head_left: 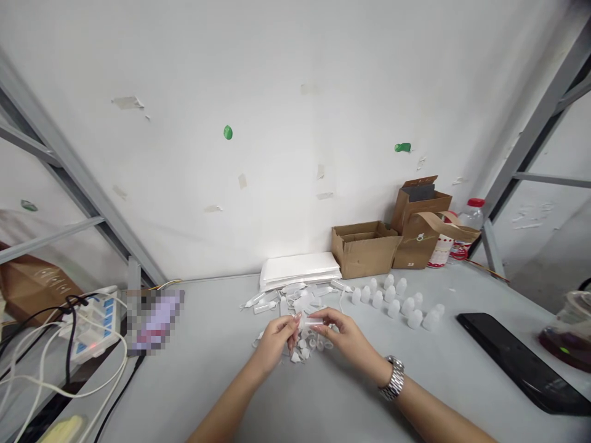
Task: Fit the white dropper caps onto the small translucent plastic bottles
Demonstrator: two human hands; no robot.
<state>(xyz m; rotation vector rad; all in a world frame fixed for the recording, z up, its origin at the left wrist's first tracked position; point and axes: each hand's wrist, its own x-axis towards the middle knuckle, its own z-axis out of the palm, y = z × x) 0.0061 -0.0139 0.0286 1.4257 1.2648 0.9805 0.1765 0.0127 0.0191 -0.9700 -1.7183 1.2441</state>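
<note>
My left hand [277, 339] and my right hand [340, 335] meet over the grey table, fingers pinched. Between them lies a small translucent tube [314, 322], its right end in my right fingers. At its left end, my left fingertips close on a small white piece that they mostly hide; whether it is joined to the tube I cannot tell. Just beyond my hands spreads a heap of clear tubes with white cords [265, 306]. Small white caps and rings [302, 352] lie loose beneath my fingers. Several frosted, rounded caps [393, 307] stand to the right.
A white stack of flat sheets [300, 269], an open cardboard box [367, 252] and a brown paper bag [410, 246] line the wall. A long black object [521, 363] lies right, near a dark-liquid container [570, 332]. Left are a power strip [95, 329] and cables.
</note>
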